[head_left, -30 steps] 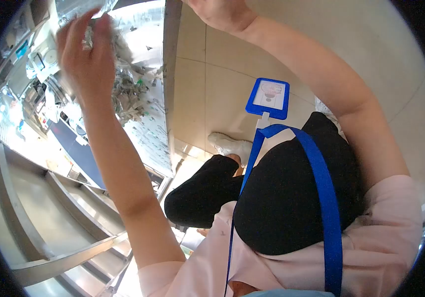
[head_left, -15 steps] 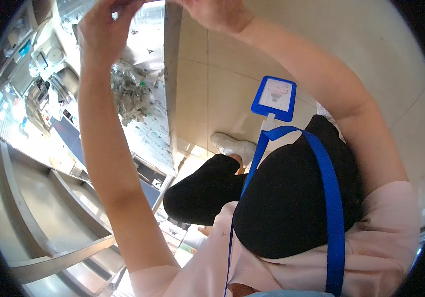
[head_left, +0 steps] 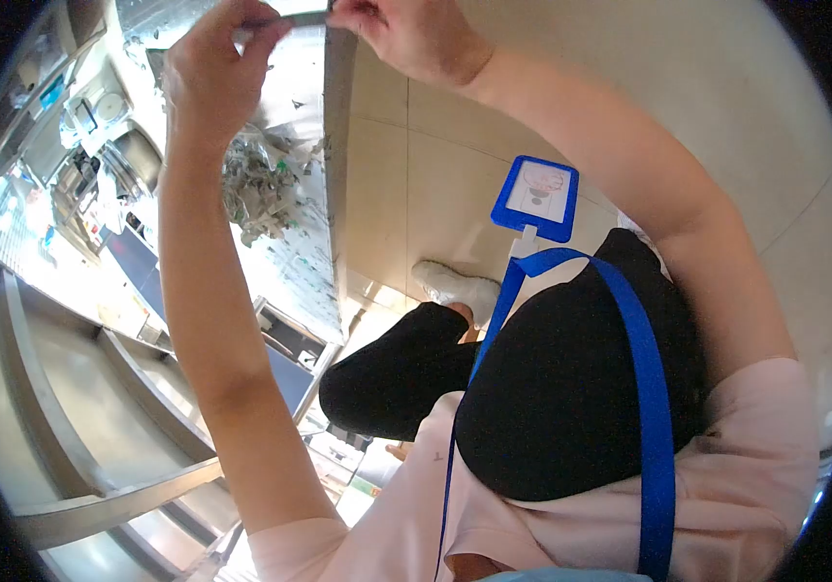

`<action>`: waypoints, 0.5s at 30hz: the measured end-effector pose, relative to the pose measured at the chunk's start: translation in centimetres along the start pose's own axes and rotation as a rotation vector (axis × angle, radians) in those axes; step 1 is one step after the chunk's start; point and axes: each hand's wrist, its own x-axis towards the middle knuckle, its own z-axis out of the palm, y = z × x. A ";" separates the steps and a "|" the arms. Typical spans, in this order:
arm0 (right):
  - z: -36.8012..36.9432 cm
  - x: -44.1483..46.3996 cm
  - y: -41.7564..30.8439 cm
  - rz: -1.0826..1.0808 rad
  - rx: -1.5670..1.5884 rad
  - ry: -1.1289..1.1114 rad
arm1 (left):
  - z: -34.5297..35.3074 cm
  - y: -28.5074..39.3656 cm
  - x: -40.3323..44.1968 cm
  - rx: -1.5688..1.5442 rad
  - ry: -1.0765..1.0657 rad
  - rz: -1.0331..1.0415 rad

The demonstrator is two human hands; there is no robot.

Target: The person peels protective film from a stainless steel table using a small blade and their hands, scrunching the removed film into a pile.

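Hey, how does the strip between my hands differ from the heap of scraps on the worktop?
The strip is one narrow piece; the heap of scraps is many crumpled bits. The strip is pinched between your left hand and right hand, while the heap of scraps lies on the white worktop. Both look mostly greyish.

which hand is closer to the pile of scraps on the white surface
The left hand, its wrist appearing beside the pile of scraps; the right hand appears beyond the edge of the white surface, over the floor.
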 end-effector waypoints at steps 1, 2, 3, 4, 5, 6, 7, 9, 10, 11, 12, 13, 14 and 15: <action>0.1 -0.4 0.0 0.001 -0.004 -0.029 | 0.1 0.0 -0.4 -0.043 -0.007 0.030; 0.0 -0.5 0.4 -0.013 0.007 -0.050 | 0.3 -0.5 -0.3 -0.060 0.020 0.074; 0.0 0.0 0.7 -0.024 -0.003 -0.028 | 0.3 -0.5 -0.1 -0.077 0.045 0.117; -0.1 0.6 0.8 -0.031 -0.013 -0.006 | 0.4 -0.3 0.2 -0.036 0.114 0.166; -0.1 0.5 0.7 -0.032 -0.022 0.017 | 0.3 0.0 0.4 0.005 0.178 0.213; 0.1 0.1 0.4 -0.007 -0.016 0.011 | -0.1 0.2 0.5 0.004 0.136 0.220; 0.2 -0.3 0.3 0.010 -0.011 0.004 | 0.0 0.3 0.0 0.019 0.088 0.175; 0.3 -0.7 0.4 0.000 -0.003 -0.013 | 0.4 0.4 -1.1 0.053 0.017 0.090; 0.4 -1.2 0.4 -0.012 0.000 -0.021 | 0.8 0.1 -1.2 -0.018 0.079 0.237; 0.5 -1.6 0.5 -0.018 0.003 -0.029 | 0.9 -0.1 -1.2 0.014 0.097 0.266; 0.5 -1.4 0.8 -0.039 0.016 0.001 | 0.6 0.6 -0.9 0.045 0.112 0.294; 0.4 -1.1 0.9 -0.032 0.005 0.008 | 0.4 1.4 -0.6 0.075 0.121 0.322; 0.1 -0.7 0.9 -0.022 -0.006 0.017 | 0.3 2.1 -0.4 0.074 0.159 0.336; 0.0 -0.6 0.8 -0.013 -0.020 0.025 | 0.3 2.7 -0.4 0.120 0.135 0.362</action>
